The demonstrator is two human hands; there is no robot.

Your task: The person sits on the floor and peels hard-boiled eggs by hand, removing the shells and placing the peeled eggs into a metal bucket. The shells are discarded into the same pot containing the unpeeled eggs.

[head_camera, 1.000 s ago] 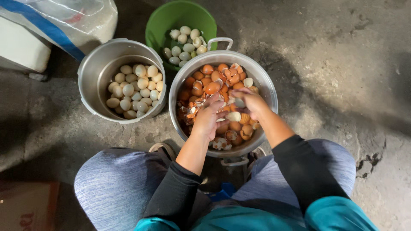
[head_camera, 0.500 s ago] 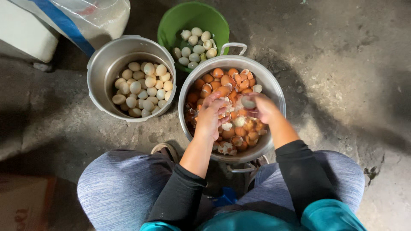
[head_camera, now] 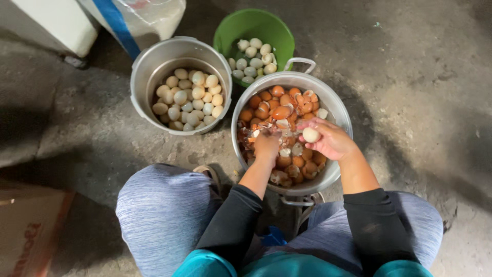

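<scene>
A metal pot (head_camera: 342,112) between my knees is full of brown eggs and broken shells. Over it, my right hand (head_camera: 330,140) holds a peeled white egg (head_camera: 310,135) in its fingers. My left hand (head_camera: 267,144) is just left of it, low over the shells, fingers pinched on bits of eggshell (head_camera: 254,133). A second metal pot (head_camera: 145,66) to the left holds several peeled pale eggs. A green bucket (head_camera: 256,25) behind the pots holds more pale eggs.
I sit low on a rough concrete floor, knees in grey trousers either side of the pot. A white box (head_camera: 46,23) and a plastic sack with a blue stripe (head_camera: 138,18) stand at the top left. A cardboard box (head_camera: 25,231) lies at the lower left.
The hands have drawn apart over the pot: the right hand now shows a fully peeled white egg, while the left hand has dropped toward the shells. The camera view shifted slightly.
</scene>
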